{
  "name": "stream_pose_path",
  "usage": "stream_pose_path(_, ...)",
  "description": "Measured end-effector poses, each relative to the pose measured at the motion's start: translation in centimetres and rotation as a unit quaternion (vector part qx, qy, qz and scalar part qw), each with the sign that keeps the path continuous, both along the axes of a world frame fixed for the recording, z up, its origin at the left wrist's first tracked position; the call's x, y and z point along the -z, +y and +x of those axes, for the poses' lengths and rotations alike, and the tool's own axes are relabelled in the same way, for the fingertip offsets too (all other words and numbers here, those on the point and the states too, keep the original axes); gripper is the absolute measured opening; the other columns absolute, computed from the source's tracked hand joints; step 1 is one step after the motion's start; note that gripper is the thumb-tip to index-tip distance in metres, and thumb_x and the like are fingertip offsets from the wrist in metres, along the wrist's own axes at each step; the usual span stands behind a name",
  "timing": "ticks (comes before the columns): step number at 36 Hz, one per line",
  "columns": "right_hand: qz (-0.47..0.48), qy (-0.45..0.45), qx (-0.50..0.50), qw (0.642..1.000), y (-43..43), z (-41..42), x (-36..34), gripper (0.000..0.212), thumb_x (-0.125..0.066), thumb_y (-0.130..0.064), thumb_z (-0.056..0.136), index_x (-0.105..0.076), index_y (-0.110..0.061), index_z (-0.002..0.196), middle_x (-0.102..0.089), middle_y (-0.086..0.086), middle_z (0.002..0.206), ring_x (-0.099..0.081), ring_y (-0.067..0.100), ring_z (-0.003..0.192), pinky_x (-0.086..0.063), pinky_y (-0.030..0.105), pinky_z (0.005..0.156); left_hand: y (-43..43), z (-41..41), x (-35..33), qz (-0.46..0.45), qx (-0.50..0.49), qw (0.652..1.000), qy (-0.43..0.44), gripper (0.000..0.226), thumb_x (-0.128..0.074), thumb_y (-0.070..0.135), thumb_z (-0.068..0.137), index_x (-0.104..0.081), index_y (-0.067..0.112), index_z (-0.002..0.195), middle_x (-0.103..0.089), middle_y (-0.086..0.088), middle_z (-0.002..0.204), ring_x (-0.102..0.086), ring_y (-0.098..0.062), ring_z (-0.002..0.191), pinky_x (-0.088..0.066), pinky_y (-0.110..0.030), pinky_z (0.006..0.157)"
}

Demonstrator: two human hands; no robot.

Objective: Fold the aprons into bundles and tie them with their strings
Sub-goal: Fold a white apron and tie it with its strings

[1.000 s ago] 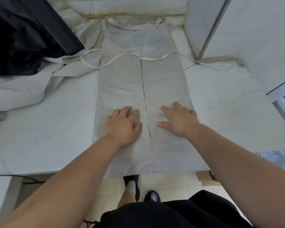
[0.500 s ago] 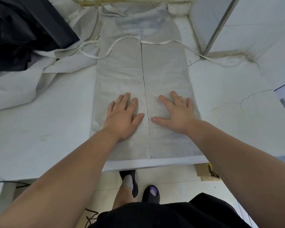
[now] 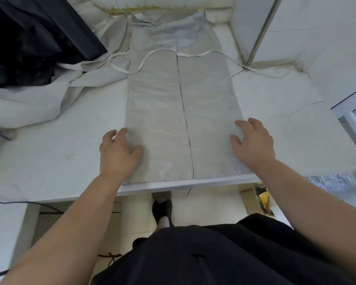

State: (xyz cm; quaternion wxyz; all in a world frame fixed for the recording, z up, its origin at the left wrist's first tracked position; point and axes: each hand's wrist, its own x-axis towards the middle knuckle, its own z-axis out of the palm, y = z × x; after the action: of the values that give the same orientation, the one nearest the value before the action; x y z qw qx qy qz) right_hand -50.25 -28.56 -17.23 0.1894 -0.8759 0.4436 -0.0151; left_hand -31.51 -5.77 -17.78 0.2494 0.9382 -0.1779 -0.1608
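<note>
Pale grey cloth apron (image 3: 162, 120) lies flat on white table (image 3: 49, 157), 2 flaps meeting at centre. Left hand (image 3: 117, 153) and right hand (image 3: 253, 142) rest loose on its outer edges, grasping nothing. Lengthwise fold looks done; next calls for rolling from near hem toward white strings (image 3: 191, 55).

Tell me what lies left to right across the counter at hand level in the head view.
Left hand → folded apron → right hand → bare cracked counter.
</note>
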Motion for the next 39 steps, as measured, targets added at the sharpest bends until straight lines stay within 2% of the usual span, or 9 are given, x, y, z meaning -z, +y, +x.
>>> stream_pose_path(7,0.179,-0.055,0.115,0.976,-0.1,-1.6,-1.7,0.045,-0.026,-0.027,0.103,-0.031,-0.01,0.144,-0.043,0.014,0.141,-0.041,0.032,0.126,-0.031,0.035,0.102,1.5,-0.4,-0.4,-0.038,-0.043,0.993,0.102,0.062,-0.045,0.045,0.095,-0.028,0.016,0.147,-0.046,-0.006,0.136,-0.049,-0.029,0.118,-0.038,-0.035,0.093)
stream_pose_path(11,0.231,-0.098,0.139,0.958,0.3,-2.0,-2.1,0.031,-0.023,-0.015,0.101,-0.052,-0.008,0.11,-0.052,0.0,0.102,-0.044,0.025,0.103,-0.034,0.027,0.083,2.8,-0.7,-0.7,-0.09,-0.067,0.982,0.15,0.046,-0.039,0.042,0.096,-0.05,0.016,0.132,-0.062,-0.005,0.108,-0.059,-0.031,0.096,-0.047,-0.042,0.092)
stream_pose_path(15,0.27,-0.117,0.152,0.944,0.7,-2.8,-2.3,0.046,-0.029,-0.017,0.099,-0.034,-0.014,0.146,-0.034,0.001,0.15,-0.033,0.023,0.136,-0.026,0.029,0.106,4.0,-1.3,-1.0,-0.169,-0.082,0.962,0.198,0.021,-0.043,0.03,0.097,-0.064,0.029,0.098,-0.066,-0.002,0.098,-0.062,-0.027,0.09,-0.052,-0.044,0.088)
stream_pose_path(18,0.306,-0.145,0.178,0.924,0.7,-3.5,-2.4,0.046,-0.038,-0.023,0.089,-0.046,-0.024,0.134,-0.045,-0.001,0.137,-0.041,0.028,0.131,-0.034,0.043,0.11,4.7,-1.7,-1.0,-0.202,-0.08,0.948,0.233,0.02,-0.045,0.019,0.099,-0.061,0.026,0.11,-0.067,-0.003,0.1,-0.065,-0.025,0.086,-0.055,-0.038,0.082)
stream_pose_path(23,0.273,-0.122,0.16,0.941,1.1,-4.6,-2.7,0.042,-0.039,-0.006,0.091,-0.042,-0.021,0.13,-0.054,0.009,0.106,-0.057,0.032,0.098,-0.053,0.048,0.086,5.6,-2.4,-0.8,-0.204,-0.061,0.95,0.228,0.017,-0.054,0.008,0.094,-0.062,0.023,0.094,-0.059,-0.004,0.09,-0.052,-0.015,0.063,-0.056,-0.023,0.063)
stream_pose_path(27,0.288,-0.126,0.138,0.939,1.7,-5.0,-2.6,0.02,-0.043,-0.001,0.091,-0.054,-0.013,0.101,-0.05,0.01,0.111,-0.057,0.029,0.083,-0.055,0.031,0.058,6.1,-2.7,-0.6,-0.199,-0.046,0.956,0.209,0.013,-0.058,0.008,0.093,-0.064,0.018,0.087,-0.056,-0.005,0.092,-0.055,-0.015,0.07,-0.055,-0.013,0.059)
stream_pose_path(31,0.322,-0.117,0.128,0.931,2.0,-5.3,-2.7,0.019,-0.05,-0.008,0.091,-0.059,0.005,0.101,-0.053,0.011,0.099,-0.054,0.023,0.078,-0.054,0.029,0.063,6.5,-2.5,-0.9,-0.17,-0.029,0.969,0.177,0.015,-0.055,0.014,0.095,-0.067,0.018,0.089,-0.061,-0.002,0.091,-0.059,-0.014,0.071,-0.054,-0.014,0.061)
stream_pose_path(34,0.365,-0.118,0.148,0.912,2.2,-5.5,-3.1,0.017,-0.05,-0.009,0.091,-0.062,-0.001,0.101,-0.055,0.012,0.097,-0.054,0.024,0.073,-0.05,0.031,0.064,6.7,-2.2,-1.3,-0.129,-0.005,0.975,0.182,0.037,-0.037,0.003,0.095,-0.069,0.018,0.104,-0.058,-0.002,0.093,-0.057,-0.019,0.076,-0.048,-0.016,0.07)
stream_pose_path(39,0.257,-0.024,0.035,0.965,2.2,-6.0,-3.2,0.051,-0.031,0.01,0.087,-0.065,-0.015,0.114,-0.055,0.001,0.112,-0.054,0.018,0.081,-0.049,0.03,0.079,7.6,-1.9,-1.5,-0.047,0.085,0.986,0.133,0.062,-0.034,-0.016,0.082,-0.066,0.023,0.118,-0.057,0.004,0.119,-0.054,-0.014,0.106,-0.037,-0.014,0.087)
